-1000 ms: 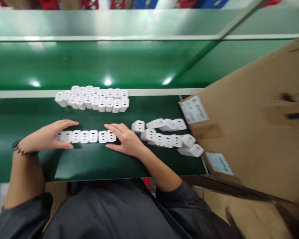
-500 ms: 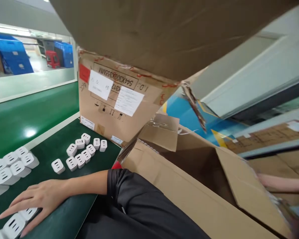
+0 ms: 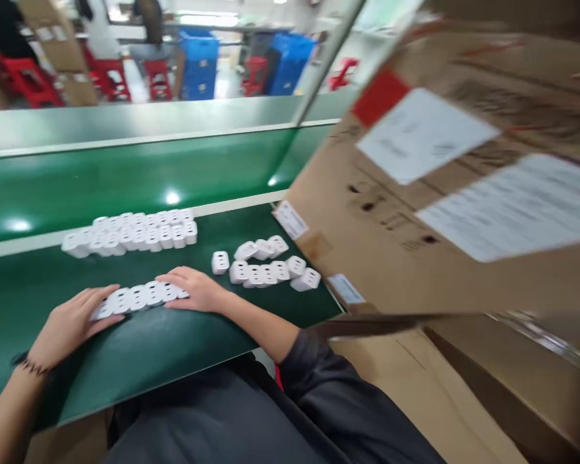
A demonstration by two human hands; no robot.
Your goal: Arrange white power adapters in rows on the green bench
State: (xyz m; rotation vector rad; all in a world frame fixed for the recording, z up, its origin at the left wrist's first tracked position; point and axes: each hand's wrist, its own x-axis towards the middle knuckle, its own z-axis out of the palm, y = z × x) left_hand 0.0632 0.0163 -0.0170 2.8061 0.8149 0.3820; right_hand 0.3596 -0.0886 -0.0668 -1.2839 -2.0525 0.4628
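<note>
1. The row of glossy white, round-cornered plastic blocks (image 3: 136, 298) lies near the front of a long, dark green, smooth worktop (image 3: 174, 351), between the person's hands.
2. A big brown cardboard carton (image 3: 391, 264) rises at the worktop's right end (its white paper labels are blurred).
3. A packed group of similar white blocks (image 3: 138, 237) sits farther back, mostly two deep.
4. A looser cluster of white blocks (image 3: 267, 275) lies to the right, near the carton, some tilted.
5. The left hand (image 3: 70, 322) has the row's left end between thumb and fingers, parted only about as far as the blocks are wide.
6. The right hand (image 3: 200, 291) closes likewise around the right end; how firmly either presses, I cannot tell.
7. A dark, coiled wristband (image 3: 37, 368) circles the left wrist.
</note>
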